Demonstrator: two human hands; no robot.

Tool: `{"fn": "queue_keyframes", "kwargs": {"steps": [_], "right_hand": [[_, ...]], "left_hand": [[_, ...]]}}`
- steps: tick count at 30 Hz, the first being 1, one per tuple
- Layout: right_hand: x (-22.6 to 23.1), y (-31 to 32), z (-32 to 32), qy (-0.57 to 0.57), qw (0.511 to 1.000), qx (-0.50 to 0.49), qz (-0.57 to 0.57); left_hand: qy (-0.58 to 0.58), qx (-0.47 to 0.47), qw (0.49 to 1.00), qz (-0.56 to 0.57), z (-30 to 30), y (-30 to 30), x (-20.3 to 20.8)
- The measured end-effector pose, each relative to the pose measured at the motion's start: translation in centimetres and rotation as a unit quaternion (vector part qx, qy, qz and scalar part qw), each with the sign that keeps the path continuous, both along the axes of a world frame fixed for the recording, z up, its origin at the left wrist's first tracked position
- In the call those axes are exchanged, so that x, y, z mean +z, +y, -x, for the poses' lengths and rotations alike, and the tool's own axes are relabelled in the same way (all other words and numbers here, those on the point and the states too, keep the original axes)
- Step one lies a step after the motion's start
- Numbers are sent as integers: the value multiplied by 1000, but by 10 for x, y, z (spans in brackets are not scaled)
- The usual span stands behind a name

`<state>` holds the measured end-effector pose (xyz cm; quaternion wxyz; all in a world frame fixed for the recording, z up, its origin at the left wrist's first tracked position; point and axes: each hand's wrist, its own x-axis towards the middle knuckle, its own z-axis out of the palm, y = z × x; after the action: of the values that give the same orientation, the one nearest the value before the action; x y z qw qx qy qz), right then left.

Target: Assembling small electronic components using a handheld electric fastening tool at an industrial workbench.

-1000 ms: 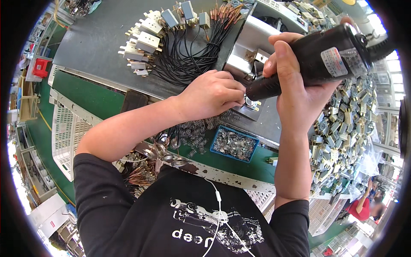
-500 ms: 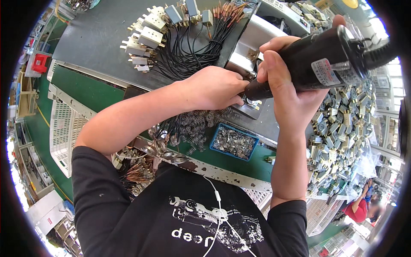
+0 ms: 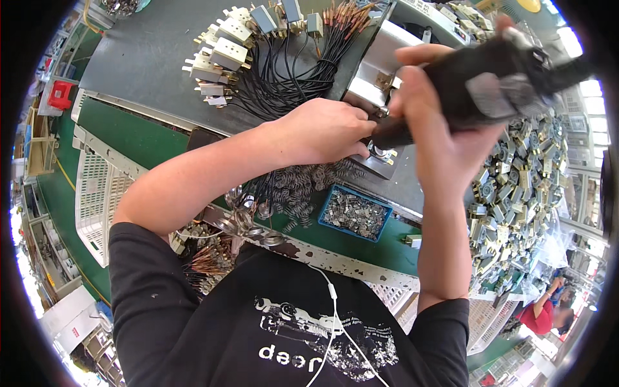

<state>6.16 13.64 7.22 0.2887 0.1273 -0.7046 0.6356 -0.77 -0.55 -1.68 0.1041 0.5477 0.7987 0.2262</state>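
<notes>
1. Green floor (image 3: 51,193) shows at the left beyond a grey table (image 3: 148,71), with a red stool (image 3: 60,95) and a white basket (image 3: 90,193) at that side.
2. Right hand (image 3: 433,122): it is closed around the thick body of a black tool (image 3: 477,84), fingers over the top and thumb along the near side. Hand and tool are both blurred.
3. The tool slants across the right half of the view, its narrow nose pointing down and left to a small round metal part (image 3: 385,153) at the table's near edge. Whether the nose touches the part cannot be told.
4. Left hand (image 3: 325,132): its fingers are curled and bunched at the nose, just beside the metal part. The fingertips are partly hidden, so I cannot tell whether they pinch anything.
5. A shiny metal bracket (image 3: 387,55) stands just beyond the nose.
6. Black wires (image 3: 284,87) lie bundled beyond the left hand, with cream blocks (image 3: 219,48) around their left side and copper ends (image 3: 345,22) at the top.
7. Nearer the body, loose springs (image 3: 293,193) lie left of a blue tray (image 3: 348,233) full of metal bits (image 3: 351,214).
8. Many grey and cream pieces (image 3: 516,200) are heaped beyond the right forearm; a person in red (image 3: 541,316) is farther off.
</notes>
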Motion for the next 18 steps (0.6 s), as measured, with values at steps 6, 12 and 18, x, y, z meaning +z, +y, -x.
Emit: {"fn": "queue_keyframes", "kwargs": {"steps": [6, 12, 18], "right_hand": [[30, 26, -20, 92, 995, -22, 26], [14, 51, -15, 6, 989, -146, -17], [7, 74, -19, 24, 987, -151, -46]], "left_hand": [[93, -44, 989, -102, -7, -3, 2], [63, -85, 992, -68, -8, -3, 21], [34, -97, 978, -180, -12, -21, 29]]}}
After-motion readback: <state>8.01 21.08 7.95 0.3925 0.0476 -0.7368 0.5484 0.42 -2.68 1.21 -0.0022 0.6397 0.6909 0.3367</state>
